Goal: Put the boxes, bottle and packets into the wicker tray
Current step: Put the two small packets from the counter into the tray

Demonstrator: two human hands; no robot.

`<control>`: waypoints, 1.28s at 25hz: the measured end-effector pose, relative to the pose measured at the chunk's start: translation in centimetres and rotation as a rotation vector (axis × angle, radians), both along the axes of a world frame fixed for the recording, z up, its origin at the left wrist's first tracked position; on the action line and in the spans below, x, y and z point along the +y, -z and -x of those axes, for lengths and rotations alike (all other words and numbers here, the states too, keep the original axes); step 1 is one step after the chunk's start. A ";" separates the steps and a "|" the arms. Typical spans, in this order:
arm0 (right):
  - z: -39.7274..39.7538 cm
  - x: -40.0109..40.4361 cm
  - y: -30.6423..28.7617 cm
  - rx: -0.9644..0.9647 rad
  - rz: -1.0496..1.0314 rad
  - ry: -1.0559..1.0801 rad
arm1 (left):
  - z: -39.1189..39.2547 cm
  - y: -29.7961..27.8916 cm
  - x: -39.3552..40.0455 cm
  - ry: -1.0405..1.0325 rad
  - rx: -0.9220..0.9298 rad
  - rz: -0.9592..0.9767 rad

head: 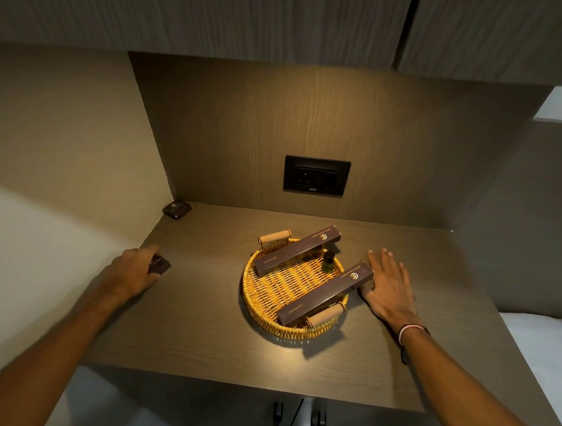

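A round wicker tray (268,297) sits mid-table (201,339), holding two long dark boxes (298,254) (326,293) propped on its rim and a small green bottle (328,261) between them. The right hand (388,288) lies flat, fingers (384,260) spread wide, beside the nearer box. The left hand (133,272) covers a dark packet (159,265), fingers curled on it. Another packet (176,209) lies in the far left corner.

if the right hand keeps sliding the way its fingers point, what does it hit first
Probably nothing on the shelf: the right hand points toward the back wall, beside the near dental kit box, so the wall likely comes first, though depth is unclear.
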State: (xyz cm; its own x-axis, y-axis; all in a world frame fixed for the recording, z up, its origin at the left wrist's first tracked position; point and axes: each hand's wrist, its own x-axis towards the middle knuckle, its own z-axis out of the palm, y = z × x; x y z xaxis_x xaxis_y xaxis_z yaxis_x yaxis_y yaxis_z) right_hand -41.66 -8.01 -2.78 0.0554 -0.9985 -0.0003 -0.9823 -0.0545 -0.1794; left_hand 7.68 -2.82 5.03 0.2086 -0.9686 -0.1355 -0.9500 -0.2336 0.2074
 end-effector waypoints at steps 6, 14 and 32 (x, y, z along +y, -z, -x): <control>0.6 0.2 -0.3 -0.035 0.032 0.020 | 9.8 -3.0 2.6 0.257 0.359 0.184; 1.1 0.6 0.6 -0.019 0.031 0.037 | 18.4 -0.8 2.8 0.485 0.173 0.188; 2.2 1.3 0.2 -0.011 0.066 0.039 | 8.6 -2.3 -4.9 0.092 0.036 0.208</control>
